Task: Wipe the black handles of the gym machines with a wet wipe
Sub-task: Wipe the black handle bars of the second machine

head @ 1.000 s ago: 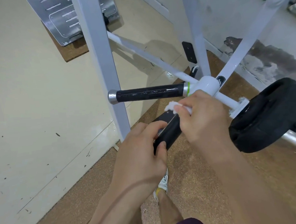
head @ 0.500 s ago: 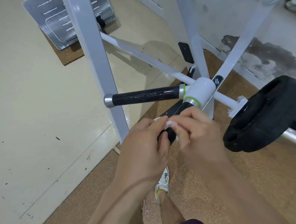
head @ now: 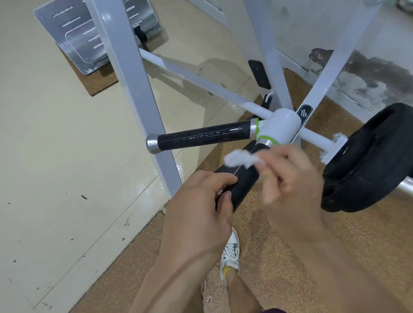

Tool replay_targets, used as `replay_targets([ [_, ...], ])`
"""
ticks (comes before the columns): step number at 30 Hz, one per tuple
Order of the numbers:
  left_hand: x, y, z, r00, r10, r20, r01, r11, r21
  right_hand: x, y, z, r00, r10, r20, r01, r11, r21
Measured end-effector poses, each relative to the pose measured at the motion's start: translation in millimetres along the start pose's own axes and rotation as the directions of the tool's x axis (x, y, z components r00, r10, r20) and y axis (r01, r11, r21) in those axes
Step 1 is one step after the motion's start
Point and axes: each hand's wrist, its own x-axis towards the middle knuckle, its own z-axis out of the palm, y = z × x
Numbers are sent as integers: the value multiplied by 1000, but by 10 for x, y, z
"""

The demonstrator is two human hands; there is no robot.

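Left hand (head: pixel 198 209) grips the rigid near handle (head: pixel 240 181); right hand (head: pixel 290 176) fingers pinch the limp, crumpled wet wipe (head: pixel 239 160) by its edge.

- The near handle (head: pixel 240 181) is sticking out toward the person from the hub (head: pixel 283 126), with the far handle (head: pixel 199 138) reaching left from it.
- The left hand (head: pixel 198 204) is gripping the near handle's end.
- The right hand (head: pixel 290 176) is holding the wipe (head: pixel 239 160) just above that handle.
- The weight plate (head: pixel 373 157) is sitting right of the hub.
- The shoe (head: pixel 230 255) is standing on the mat (head: pixel 349 244) below the hands.
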Motion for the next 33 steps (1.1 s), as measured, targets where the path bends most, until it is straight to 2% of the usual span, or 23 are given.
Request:
replay_targets([
  [2,-2,-6,8,1000,21,-18,-21,1000,8,-122,-14,27,997,-60,52,61,998,-6],
  [6,-26,22,3,1000,23,-11,-23,1000,1,142,143,24,990,68,-120,-63,997,49],
  [8,-18,25,0,999,41,-10,-41,999,-1,56,49,14,996,57,-66,-53,997,64],
  [11,1,21,11,997,67,-26,-67,998,-10,-84,14,20,992,-111,65,110,994,16],
  [15,58,124,18,992,118,-42,-120,992,-37,234,247,-51,997,-13,-70,15,1000,24],
  [19,247,226,20,985,163,-61,-166,985,-42,-4,78,-28,999,-23,34,19,994,112],
  [21,311,235,26,984,167,-60,-169,985,-36,24,131,-15,999,-23,23,20,991,133],
  [25,358,281,61,981,192,-24,-192,981,-14,162,221,-20,994,78,-81,-65,987,150],
  [30,467,302,122,991,132,23,-130,989,-68,-9,87,-57,991,99,88,-118,959,258],
  [33,571,347,188,997,79,28,-79,997,0,0,96,-133,931,324,168,-365,830,422],
])
